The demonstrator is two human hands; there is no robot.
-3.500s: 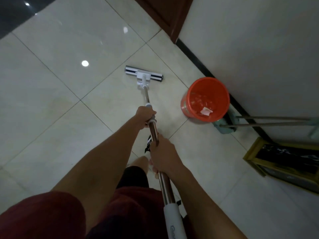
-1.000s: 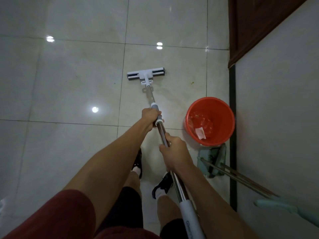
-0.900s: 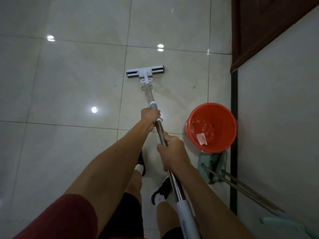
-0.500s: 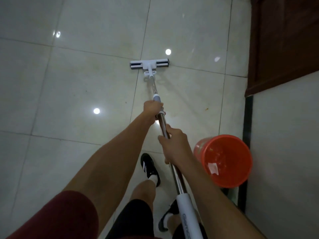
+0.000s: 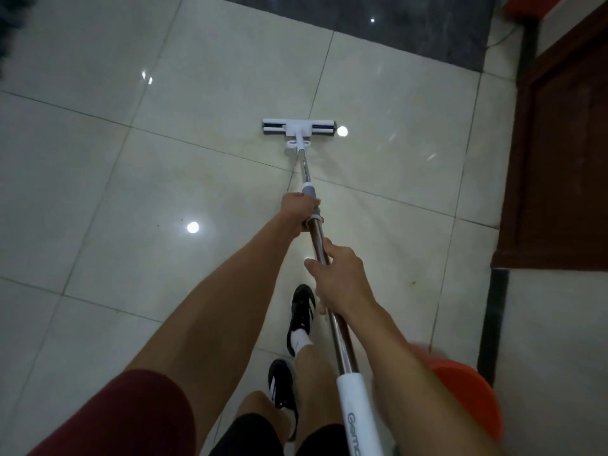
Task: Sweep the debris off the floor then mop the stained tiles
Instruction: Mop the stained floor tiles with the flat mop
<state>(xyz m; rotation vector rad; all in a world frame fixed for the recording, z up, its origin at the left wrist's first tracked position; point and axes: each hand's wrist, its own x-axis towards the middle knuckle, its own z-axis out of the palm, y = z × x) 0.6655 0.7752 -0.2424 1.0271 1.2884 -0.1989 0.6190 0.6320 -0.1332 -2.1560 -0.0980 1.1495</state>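
A white flat mop head (image 5: pixel 298 127) lies on the pale glossy floor tiles (image 5: pixel 164 179) ahead of me, on a long steel mop handle (image 5: pixel 343 350) that runs back toward my body. My left hand (image 5: pixel 298 214) grips the handle at its grey collar, further down the shaft. Closer to me, my right hand (image 5: pixel 339 280) grips the steel shaft. A small dark speck (image 5: pixel 412 283) and a faint speck (image 5: pixel 158 225) mark the tiles.
An orange bucket (image 5: pixel 473 399) stands at the lower right by the white wall (image 5: pixel 559 357). A dark wooden door frame (image 5: pixel 556 159) lines the right side. Dark flooring (image 5: pixel 411 28) begins beyond the tiles. My black shoes (image 5: pixel 297 319) are under the handle.
I have stepped forward: the bucket has slid to the lower right corner and the dark flooring has come into sight. The mop head has travelled ahead across the tiles; both hands keep their hold.
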